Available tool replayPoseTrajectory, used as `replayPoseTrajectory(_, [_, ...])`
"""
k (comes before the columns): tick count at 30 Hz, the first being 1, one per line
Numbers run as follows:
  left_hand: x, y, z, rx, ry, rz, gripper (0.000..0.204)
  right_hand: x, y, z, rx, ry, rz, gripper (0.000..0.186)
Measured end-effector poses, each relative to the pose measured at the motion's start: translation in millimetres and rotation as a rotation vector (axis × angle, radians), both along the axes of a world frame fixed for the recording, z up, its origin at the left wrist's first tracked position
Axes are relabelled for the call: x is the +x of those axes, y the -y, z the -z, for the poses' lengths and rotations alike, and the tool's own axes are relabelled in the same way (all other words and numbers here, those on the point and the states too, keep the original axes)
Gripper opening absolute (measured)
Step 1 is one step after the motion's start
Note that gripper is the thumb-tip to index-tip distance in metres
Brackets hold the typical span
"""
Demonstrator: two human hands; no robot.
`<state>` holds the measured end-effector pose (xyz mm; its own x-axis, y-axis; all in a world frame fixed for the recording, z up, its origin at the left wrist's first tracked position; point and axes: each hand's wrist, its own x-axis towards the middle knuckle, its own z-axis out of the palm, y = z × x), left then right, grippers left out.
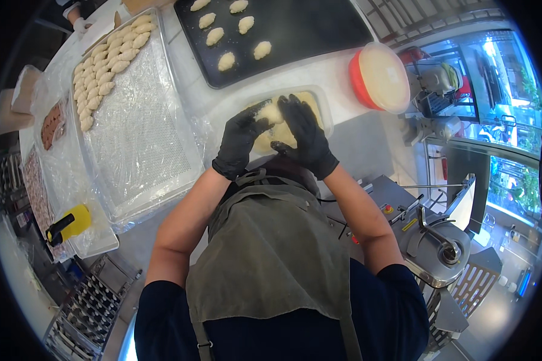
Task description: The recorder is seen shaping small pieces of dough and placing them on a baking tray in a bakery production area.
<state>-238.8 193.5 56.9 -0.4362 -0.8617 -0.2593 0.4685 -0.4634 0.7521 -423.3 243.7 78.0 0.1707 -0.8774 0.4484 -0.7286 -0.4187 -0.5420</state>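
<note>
My left hand (239, 137) in a black glove grips a pale, crumb-coated dough piece (270, 112) with closed fingers. My right hand (302, 133), also gloved, has its fingers extended along the piece's right side, thumb spread low; whether it touches the piece is unclear. Both are over a clear shallow container (324, 96) of pale crumbly coating (268, 142). Beyond them, a dark baking tray (307, 42) bears several similar coated pieces. To the left, a perforated tray (132, 138) under plastic holds rows of shaped dough (105, 69).
A red round tub (364, 84) with a pale lid stands at right. A co-worker's gloved hand (80, 25) is at the top left. A yellow-and-black bottle (75, 221) lies lower left, near plastic-covered reddish pieces (51, 126). Steel machinery (442, 246) stands lower right; a rack (90, 307) lower left.
</note>
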Motion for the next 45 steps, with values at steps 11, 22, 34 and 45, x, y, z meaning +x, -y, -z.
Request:
replayPoseTrajectory(11, [-23.8, 17.2, 8.2, -0.211, 0.306, -0.063, 0.042, -44.1, 45.5, -21.9, 0.201, 0.085, -0.248, 0.075])
replayPoseTrajectory(22, [-97.8, -12.8, -17.7, -0.167, 0.519, -0.408, 0.049, -109.8, 130.4, 6.1, 0.456, -0.057, -0.681, 0.055])
replayPoseTrajectory(34, [-93.9, -41.5, -5.1, -0.644, 1.472, 0.012, 0.051, -160.4, 318.7, 27.6, 0.353, -0.433, -0.720, 0.052])
replayPoseTrajectory(45, [-101.8, -12.7, 7.5, -0.721, 1.452, -0.008, 0.048, -183.2, 295.4, -13.2, 0.188, -0.315, -0.572, 0.054])
